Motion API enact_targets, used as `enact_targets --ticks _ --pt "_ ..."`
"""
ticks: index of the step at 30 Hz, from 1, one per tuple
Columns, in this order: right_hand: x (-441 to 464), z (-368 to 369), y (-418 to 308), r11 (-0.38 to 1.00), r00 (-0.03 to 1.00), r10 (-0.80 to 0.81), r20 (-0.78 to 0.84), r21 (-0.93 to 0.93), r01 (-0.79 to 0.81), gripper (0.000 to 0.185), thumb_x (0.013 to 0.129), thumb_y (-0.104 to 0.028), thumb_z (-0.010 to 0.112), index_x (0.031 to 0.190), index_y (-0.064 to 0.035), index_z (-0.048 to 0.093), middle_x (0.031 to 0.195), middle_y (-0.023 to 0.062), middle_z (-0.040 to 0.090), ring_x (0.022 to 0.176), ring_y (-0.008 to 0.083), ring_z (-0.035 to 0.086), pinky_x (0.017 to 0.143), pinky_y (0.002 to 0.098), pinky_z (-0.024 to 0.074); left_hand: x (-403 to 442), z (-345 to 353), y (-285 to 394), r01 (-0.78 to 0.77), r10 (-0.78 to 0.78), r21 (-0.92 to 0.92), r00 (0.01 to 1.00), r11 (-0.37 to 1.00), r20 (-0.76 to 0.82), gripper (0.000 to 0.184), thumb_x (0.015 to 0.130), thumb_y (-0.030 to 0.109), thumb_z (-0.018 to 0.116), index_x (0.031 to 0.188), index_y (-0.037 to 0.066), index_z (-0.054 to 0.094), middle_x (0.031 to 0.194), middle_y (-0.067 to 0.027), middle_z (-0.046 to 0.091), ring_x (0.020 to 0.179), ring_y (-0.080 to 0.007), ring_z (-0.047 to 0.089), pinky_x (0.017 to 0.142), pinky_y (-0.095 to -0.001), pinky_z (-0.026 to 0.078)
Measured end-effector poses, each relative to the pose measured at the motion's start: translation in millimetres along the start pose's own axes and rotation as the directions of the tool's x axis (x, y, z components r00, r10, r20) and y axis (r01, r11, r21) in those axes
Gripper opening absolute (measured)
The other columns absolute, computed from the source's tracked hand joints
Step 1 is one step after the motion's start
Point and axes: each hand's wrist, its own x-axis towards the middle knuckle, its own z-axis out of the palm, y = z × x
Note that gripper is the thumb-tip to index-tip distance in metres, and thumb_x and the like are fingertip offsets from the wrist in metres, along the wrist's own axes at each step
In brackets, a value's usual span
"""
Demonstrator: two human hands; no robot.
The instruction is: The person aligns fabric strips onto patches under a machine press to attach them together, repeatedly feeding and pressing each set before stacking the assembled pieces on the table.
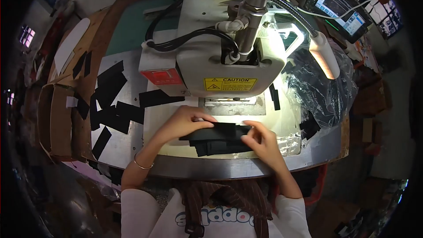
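Just in front of the sewing machine head, my left hand [187,121] pinches the upper edge of a black fabric strip [211,132] between thumb and fingers. My right hand [263,143] is at the strip's right end, its thumb and forefinger apart and the fingertips at the fabric. Under the strip lies a stack of similar black pieces [220,148], partly covered by it. A metal plate [233,108] below the machine head [229,77] is just beyond my fingers.
Loose black pieces [112,110] lie scattered on the left. A cardboard box [57,119] stands at the far left. Clear plastic wrapping [324,88] is heaped on the right, beneath a lamp [325,55]. A control screen [339,11] is at back right.
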Motion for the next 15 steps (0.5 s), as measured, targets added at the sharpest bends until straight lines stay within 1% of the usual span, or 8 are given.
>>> enact_targets --ticks 1,4,5,6,8,9,12,15 --pt "8.9 9.9 7.0 0.994 0.996 -0.084 0.016 0.07 0.083 0.021 0.081 -0.01 0.069 0.097 0.0009 0.061 0.062 -0.0016 0.052 0.054 0.0044 0.043 0.048 0.0219 0.035 2.3 3.1 -8.1 0.043 -0.044 0.01 0.997 0.999 0.06 0.024 0.078 0.019 0.072 0.1 0.012 0.071 0.077 0.0001 0.066 0.063 -0.0066 0.047 0.058 -0.0218 0.04" --pt "40.4 8.5 32.0 0.997 0.999 0.036 -0.031 0.073 -0.033 0.009 0.083 -0.008 0.065 0.077 -0.0024 0.061 0.062 -0.0044 0.053 0.054 0.0027 0.045 0.049 0.0191 0.0349 3.8 5.7 -17.4 0.0 -0.003 -0.032 0.996 0.999 -0.088 0.025 0.078 0.019 0.071 0.102 0.011 0.07 0.085 0.0002 0.066 0.066 -0.0065 0.049 0.059 -0.0215 0.04" --pt "50.5 1.4 38.1 0.993 0.995 0.075 -0.06 0.1 -0.069 0.013 0.083 -0.007 0.063 0.072 -0.0015 0.06 0.061 -0.0028 0.053 0.054 0.003 0.044 0.048 0.021 0.0352 3.9 3.9 -18.1 -0.096 0.101 0.032 0.976 0.995 -0.195 0.022 0.08 0.015 0.067 0.101 0.01 0.067 0.091 -0.0026 0.066 0.074 -0.014 0.055 0.067 -0.0271 0.044" --pt "60.5 -8.9 44.3 0.986 0.989 0.116 -0.088 0.127 -0.104 0.018 0.083 -0.006 0.06 0.067 -0.0005 0.058 0.06 -0.0013 0.054 0.054 0.0034 0.043 0.047 0.023 0.0356 4.6 0.1 -24.9 -0.136 0.199 0.231 0.941 0.963 -0.274 0.02 0.08 0.014 0.066 0.099 0.009 0.067 0.092 -0.0041 0.066 0.078 -0.0177 0.056 0.072 -0.0295 0.044" --pt "75.9 -26.1 49.1 0.992 0.988 0.128 -0.084 0.034 -0.125 0.02 0.083 -0.007 0.06 0.065 -0.0012 0.055 0.055 -0.0014 0.051 0.051 0.0044 0.043 0.046 0.0239 0.0354 5.2 -8.4 -44.3 -0.14 0.418 0.597 0.836 0.79 -0.357 0.015 0.081 0.011 0.064 0.096 0.007 0.066 0.095 -0.0072 0.065 0.086 -0.025 0.059 0.083 -0.0344 0.043" --pt "82.0 -27.7 44.5 0.995 0.987 0.097 -0.131 -0.002 -0.098 0.02 0.083 -0.008 0.061 0.065 -0.001 0.055 0.054 -0.0012 0.05 0.05 0.0047 0.042 0.046 0.0243 0.035 4.3 -10.8 -44.5 -0.123 0.336 0.49 0.864 0.863 -0.375 0.012 0.082 0.008 0.058 0.092 0.007 0.065 0.093 -0.0075 0.065 0.093 -0.0308 0.056 0.088 -0.038 0.04" --pt "97.2 -27.6 46.5 0.994 0.978 -0.01 -0.21 -0.11 -0.014 0.02 0.083 -0.009 0.061 0.066 0.0002 0.055 0.053 0.0004 0.048 0.05 0.0061 0.04 0.046 0.026 0.0342 4.9 -12.5 -36.1 -0.087 0.227 0.511 0.949 0.855 -0.217 0.011 0.078 0.0 0.053 0.085 0.006 0.06 0.094 -0.0049 0.065 0.096 -0.0289 0.054 0.086 -0.0365 0.041" --pt "104.2 -27.9 48.1 0.982 0.974 -0.064 -0.218 -0.187 0.023 0.02 0.083 -0.01 0.062 0.068 0.0011 0.055 0.052 0.003 0.047 0.049 0.0078 0.039 0.046 0.0277 0.034 3.4 -5.2 -28.0 -0.201 0.342 0.611 0.932 0.766 -0.121 0.015 0.073 -0.005 0.049 0.081 0.006 0.056 0.096 -0.0027 0.065 0.095 -0.0272 0.053 0.085 -0.0362 0.041"
